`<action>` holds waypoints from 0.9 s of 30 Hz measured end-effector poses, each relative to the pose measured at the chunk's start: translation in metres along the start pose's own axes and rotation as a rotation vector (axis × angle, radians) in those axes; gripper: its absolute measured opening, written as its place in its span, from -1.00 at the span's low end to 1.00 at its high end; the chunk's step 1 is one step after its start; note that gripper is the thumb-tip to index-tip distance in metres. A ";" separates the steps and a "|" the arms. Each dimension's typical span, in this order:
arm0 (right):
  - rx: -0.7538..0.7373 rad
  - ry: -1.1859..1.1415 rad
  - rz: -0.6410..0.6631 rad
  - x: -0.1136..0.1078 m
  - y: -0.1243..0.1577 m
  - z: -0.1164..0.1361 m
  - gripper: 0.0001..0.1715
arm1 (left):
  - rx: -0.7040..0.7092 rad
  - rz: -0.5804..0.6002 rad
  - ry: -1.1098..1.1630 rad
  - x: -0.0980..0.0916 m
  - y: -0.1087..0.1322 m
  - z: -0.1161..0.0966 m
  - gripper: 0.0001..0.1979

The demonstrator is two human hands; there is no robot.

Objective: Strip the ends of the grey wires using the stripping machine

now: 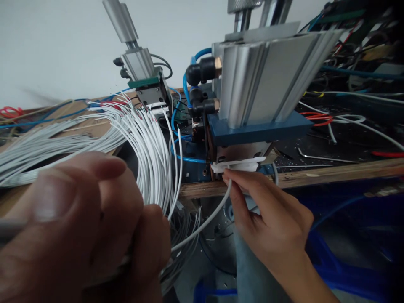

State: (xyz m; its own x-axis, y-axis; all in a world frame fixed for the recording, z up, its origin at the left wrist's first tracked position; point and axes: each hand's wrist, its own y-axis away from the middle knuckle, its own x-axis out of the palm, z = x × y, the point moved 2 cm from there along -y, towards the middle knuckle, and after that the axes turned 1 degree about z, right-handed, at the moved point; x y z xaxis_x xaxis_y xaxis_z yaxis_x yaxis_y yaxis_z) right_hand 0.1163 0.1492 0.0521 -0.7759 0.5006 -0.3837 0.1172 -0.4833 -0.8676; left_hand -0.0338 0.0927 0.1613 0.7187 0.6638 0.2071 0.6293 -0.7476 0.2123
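Note:
My right hand (271,214) pinches a white cable (214,212) close to its end. That end meets the white-taped slot (238,165) at the foot of a pneumatic press (261,80); how far it goes in is hidden. From there the cable curves down and left to my left hand (85,223), which is large and close to the camera with its fingers curled shut. A grey-white length shows past the thumb at the left edge. Behind my left hand hangs a thick bundle of white cables (153,155), some with stripped, coloured wire ends.
A second, smaller press (142,75) stands at the back left. Blue air hoses (186,84) run beside the larger press. A hex key (325,156) and loose wires lie right on the black bench, above its wooden edge (315,174). Blue plastic (341,252) shows below.

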 end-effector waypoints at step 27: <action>-0.014 -0.026 -0.011 0.004 0.002 -0.001 -0.64 | 0.183 0.024 0.039 -0.022 -0.025 0.035 -0.54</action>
State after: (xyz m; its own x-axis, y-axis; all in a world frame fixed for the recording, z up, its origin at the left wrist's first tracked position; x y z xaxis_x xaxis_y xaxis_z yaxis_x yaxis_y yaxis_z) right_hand 0.1140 0.1507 0.0483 -0.7932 0.4865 -0.3661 0.1175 -0.4676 -0.8761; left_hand -0.0550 0.0963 0.1182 0.7244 0.6432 0.2480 0.6580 -0.7525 0.0299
